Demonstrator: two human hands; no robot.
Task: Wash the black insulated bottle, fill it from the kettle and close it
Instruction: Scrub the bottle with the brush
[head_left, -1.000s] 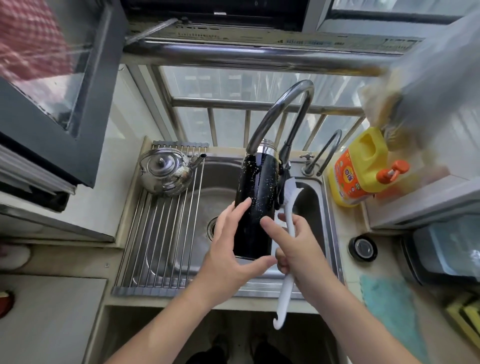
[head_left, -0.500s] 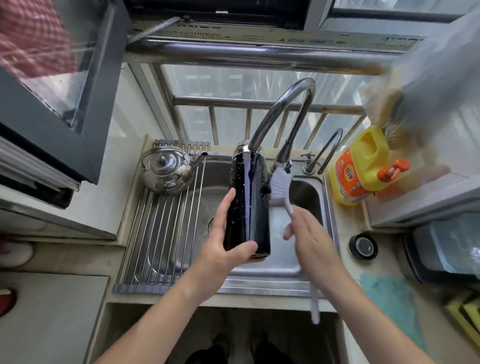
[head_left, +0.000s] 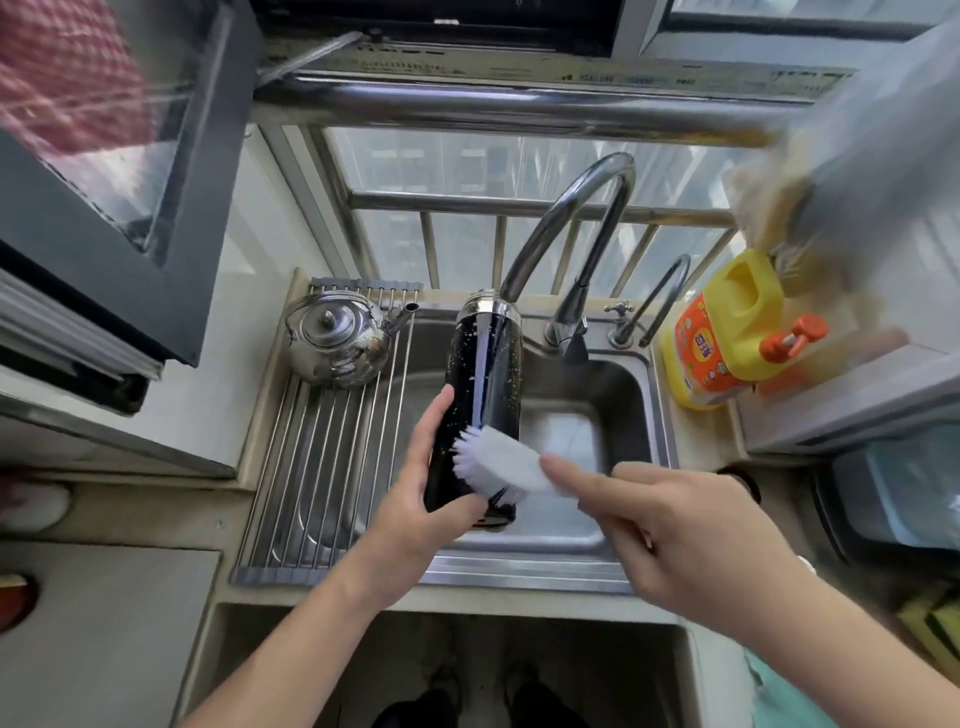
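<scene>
The black insulated bottle (head_left: 485, 384), flecked with suds and with a steel neck, stands upright over the sink (head_left: 587, 395) under the tall curved tap (head_left: 576, 218). My left hand (head_left: 421, 493) grips its lower part from the left. My right hand (head_left: 675, 525) holds a white brush (head_left: 498, 462), whose bristles press against the lower side of the bottle. The steel kettle (head_left: 337, 343) sits on the roll-up drying rack (head_left: 322, 467) left of the bottle. Most of the black bottle lid (head_left: 748, 480) on the right counter is hidden behind my right hand.
A yellow detergent jug (head_left: 727, 338) with an orange pump stands right of the sink, beside a smaller tap (head_left: 660, 296). An open window frame (head_left: 130, 208) juts out at upper left. A dark container (head_left: 893, 499) and a teal cloth (head_left: 779, 691) lie at right.
The brush has swung down from beside the bottle's upper part to its lower side, now lying crosswise. The bottle has stayed in my left hand's grip under the tap.
</scene>
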